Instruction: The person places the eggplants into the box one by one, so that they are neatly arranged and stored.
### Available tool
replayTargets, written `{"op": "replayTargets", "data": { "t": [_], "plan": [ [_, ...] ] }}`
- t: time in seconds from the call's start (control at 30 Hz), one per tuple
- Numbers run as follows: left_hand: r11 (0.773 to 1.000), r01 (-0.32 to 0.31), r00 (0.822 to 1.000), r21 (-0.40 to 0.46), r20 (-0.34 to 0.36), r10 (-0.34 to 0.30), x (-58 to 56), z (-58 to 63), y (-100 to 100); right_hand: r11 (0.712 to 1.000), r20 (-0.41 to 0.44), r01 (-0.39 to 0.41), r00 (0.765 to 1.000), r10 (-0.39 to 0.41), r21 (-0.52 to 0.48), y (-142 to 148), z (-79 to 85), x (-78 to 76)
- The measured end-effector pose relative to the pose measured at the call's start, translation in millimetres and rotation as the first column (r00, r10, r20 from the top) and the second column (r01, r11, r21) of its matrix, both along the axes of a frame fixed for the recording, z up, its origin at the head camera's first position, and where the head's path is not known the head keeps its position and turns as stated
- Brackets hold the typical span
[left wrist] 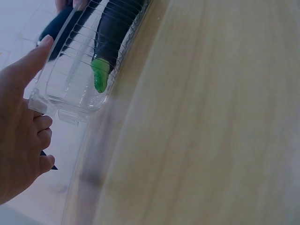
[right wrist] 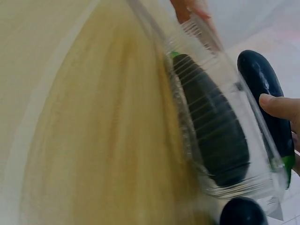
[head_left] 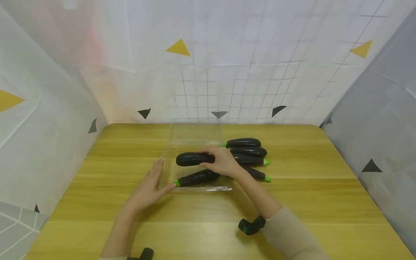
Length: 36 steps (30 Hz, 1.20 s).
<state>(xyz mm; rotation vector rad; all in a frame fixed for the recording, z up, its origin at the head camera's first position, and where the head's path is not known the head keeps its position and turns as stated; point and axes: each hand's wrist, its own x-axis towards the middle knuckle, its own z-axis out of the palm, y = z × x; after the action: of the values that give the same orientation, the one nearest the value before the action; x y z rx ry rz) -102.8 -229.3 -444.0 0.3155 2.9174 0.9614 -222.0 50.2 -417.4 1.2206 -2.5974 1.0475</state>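
Note:
A clear plastic box (head_left: 208, 188) lies on the wooden table with its clear lid (head_left: 195, 134) folded back. Inside, along the front side, is one dark eggplant (head_left: 199, 177), its green stem end (left wrist: 101, 77) pointing left. Above the box my right hand (head_left: 222, 161) grips another eggplant (head_left: 191, 159) near its stem end, thumb in front and fingers behind. That eggplant's rounded end points left. At the box's left front corner rests my left hand (head_left: 147, 189), fingers extended along the side and thumb touching the rim.
Several more eggplants (head_left: 248, 151) lie in a loose row on the table right of the box, partly behind my right hand. White patterned sheets (head_left: 208, 86) hang behind the table and at both sides. Black devices (head_left: 251, 225) sit at both wrists.

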Motion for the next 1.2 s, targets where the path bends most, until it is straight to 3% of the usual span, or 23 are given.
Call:
{"op": "replayTargets", "data": {
  "t": [0.27,0.67,1.03,1.2],
  "plan": [
    [1.0,-0.005,1.0,-0.007,-0.003,0.005,0.5,0.9,0,0.998,-0.052,0.015,0.999,-0.011,0.064,-9,-7.5,-3.1],
    [1.0,-0.004,1.0,-0.009,0.009,0.004,1.1,2.4,1,0.972,0.031,-0.003,1.0,-0.004,0.236,-17,-16.5,-4.0],
    [1.0,-0.01,1.0,0.0,-0.007,0.01,1.2,1.4,2,0.993,0.042,0.005,0.999,-0.01,0.118,-6,-13.5,-0.4],
    [1.0,-0.01,1.0,-0.002,-0.001,0.01,1.1,1.6,2,1.0,0.086,-0.027,0.996,0.027,-0.001,2,-12.9,2.9]
  ]
}}
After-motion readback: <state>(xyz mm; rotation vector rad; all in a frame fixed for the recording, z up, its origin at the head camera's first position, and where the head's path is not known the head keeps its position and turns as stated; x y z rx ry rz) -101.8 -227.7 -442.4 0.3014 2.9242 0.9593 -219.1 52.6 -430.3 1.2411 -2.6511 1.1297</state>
